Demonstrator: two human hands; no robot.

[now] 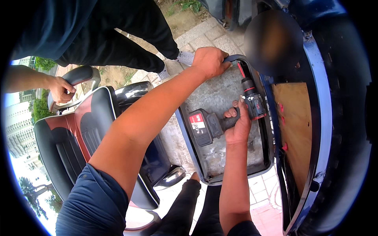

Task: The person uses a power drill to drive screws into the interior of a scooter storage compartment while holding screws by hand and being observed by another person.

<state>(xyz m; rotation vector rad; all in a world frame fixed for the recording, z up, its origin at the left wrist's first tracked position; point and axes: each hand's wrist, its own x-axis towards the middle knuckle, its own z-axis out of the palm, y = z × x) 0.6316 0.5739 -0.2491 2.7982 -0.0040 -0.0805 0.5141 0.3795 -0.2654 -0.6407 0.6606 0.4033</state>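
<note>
My right hand point(241, 124) is wrapped round the grip of a black and red cordless drill point(256, 103). Its big battery pack point(202, 126) points left, and a red bit or tip point(241, 70) points toward the far corner of a shallow grey metal tray point(214, 161) with a raised rim. At that far corner, my left hand point(210, 63) is closed on the blue-grey rim; its fingertips are partly hidden. My left forearm crosses the view above the tray's left side. Whether the bit touches anything, I cannot tell.
Left of the tray stands a black and red padded seat point(94, 118) with armrests. Another person's hand point(61, 89) rests near an armrest, their legs point(130, 35) beyond. On the right is a blue vehicle body frame point(323, 94) with a wooden panel point(293, 126). A blurred round patch covers the upper right.
</note>
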